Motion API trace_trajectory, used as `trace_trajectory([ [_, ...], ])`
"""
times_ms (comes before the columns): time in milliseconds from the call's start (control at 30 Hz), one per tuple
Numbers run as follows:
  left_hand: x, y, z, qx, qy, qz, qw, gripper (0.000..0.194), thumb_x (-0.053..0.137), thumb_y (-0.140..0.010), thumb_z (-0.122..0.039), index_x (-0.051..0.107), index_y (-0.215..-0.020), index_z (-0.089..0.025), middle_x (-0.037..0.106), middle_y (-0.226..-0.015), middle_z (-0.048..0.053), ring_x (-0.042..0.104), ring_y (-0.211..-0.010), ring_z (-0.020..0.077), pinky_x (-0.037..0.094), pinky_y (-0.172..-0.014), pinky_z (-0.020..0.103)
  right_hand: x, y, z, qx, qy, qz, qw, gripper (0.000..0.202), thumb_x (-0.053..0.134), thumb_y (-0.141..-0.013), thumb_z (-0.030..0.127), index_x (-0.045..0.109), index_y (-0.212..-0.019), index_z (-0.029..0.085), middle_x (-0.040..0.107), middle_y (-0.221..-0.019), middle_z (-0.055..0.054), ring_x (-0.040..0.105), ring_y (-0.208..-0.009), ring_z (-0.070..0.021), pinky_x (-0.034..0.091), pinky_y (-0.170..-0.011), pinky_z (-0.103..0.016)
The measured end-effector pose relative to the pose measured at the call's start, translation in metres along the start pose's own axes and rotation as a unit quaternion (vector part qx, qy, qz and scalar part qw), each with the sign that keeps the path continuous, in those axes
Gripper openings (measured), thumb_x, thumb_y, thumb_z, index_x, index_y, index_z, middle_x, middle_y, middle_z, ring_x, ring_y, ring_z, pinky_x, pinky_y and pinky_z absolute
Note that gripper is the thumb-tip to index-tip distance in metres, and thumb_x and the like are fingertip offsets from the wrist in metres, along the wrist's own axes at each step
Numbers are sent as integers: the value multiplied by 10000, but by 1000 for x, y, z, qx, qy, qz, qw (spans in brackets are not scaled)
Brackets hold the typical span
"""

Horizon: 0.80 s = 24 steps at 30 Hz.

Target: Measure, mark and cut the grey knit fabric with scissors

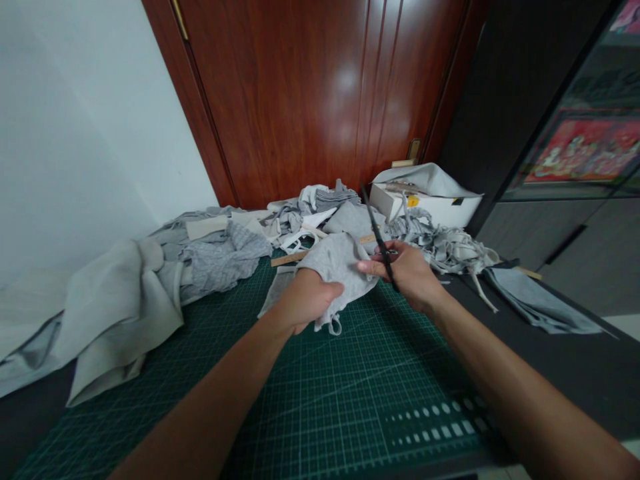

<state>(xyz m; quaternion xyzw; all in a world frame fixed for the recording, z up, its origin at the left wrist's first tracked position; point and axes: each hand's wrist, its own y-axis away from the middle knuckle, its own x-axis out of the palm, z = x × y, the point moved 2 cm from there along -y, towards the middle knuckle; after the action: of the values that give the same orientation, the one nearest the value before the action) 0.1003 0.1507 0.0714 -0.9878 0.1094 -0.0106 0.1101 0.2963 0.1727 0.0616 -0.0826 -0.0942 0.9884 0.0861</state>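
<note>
My left hand (315, 297) is closed on a piece of light grey cloth (343, 263), which bunches up over its fingers. A small loop of cloth (335, 325) hangs from the lower edge. My right hand (407, 270) is at the cloth's right side, closed around a long, slim black tool (377, 233). The tool is tilted, its thin end pointing up and away, and I cannot tell its exact kind. My right thumb and fingertips are close to the cloth; whether they also pinch it is unclear. Both hands are above the green cutting mat (320, 400).
Grey and white fabric heaps (225, 257) line the back and left. A white box (430, 203) stands at the back right, before tangled fabric strips (460, 247). Folded grey cloth (545, 303) lies at right. A wooden ruler (287, 259) and white-handled item (300, 241) lie behind my hands.
</note>
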Motion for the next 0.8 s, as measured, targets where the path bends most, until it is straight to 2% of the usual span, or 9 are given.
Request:
trace_trajectory([
  [100, -1, 1, -2, -51, 64, 8, 997, 615, 784, -640, -116, 711, -1239, -233, 792, -1174, 106, 656, -1300, 323, 496, -1114, 484, 5, 0, -4, 26, 11, -11, 1000, 558, 958, -463, 267, 635, -909, 178, 678, -716, 21, 588, -608, -146, 423, -533, -252],
  [233, -1, 4, -5, -81, 112, 6, 990, 691, 871, -565, -135, 716, -1237, -184, 766, -1250, 142, 686, -1244, 358, 531, -1081, 477, 1, -5, -12, 38, 13, -59, 997, 401, 836, -553, 243, 622, -885, 175, 603, -628, 49, 510, -532, -122, 333, -471, -247],
  [367, -1, 5, -3, -106, 128, -1, 986, 661, 900, -555, -148, 733, -1195, -169, 756, -1270, 159, 685, -1240, 380, 553, -1060, 494, -6, -9, -19, 40, 9, -80, 996, 376, 787, -566, 243, 641, -904, 164, 593, -620, 42, 505, -529, -124, 324, -465, -250],
  [533, 0, 4, -2, -117, 146, -10, 982, 554, 903, -533, -122, 747, -1064, -141, 758, -1247, 177, 682, -1238, 400, 586, -1017, 484, -5, -9, -23, 51, -16, -61, 997, 385, 796, -537, 236, 643, -882, 156, 617, -619, 22, 552, -550, -138, 356, -473, -241],
  [800, -1, 3, -3, -136, 182, -22, 974, 445, 864, -535, -74, 764, -964, -131, 797, -1061, 177, 748, -1073, 415, 658, -787, 449, -5, -8, -27, 87, -89, -1, 992, 255, 790, -542, 245, 615, -711, 168, 602, -609, 7, 525, -537, -110, 280, -403, -185],
])
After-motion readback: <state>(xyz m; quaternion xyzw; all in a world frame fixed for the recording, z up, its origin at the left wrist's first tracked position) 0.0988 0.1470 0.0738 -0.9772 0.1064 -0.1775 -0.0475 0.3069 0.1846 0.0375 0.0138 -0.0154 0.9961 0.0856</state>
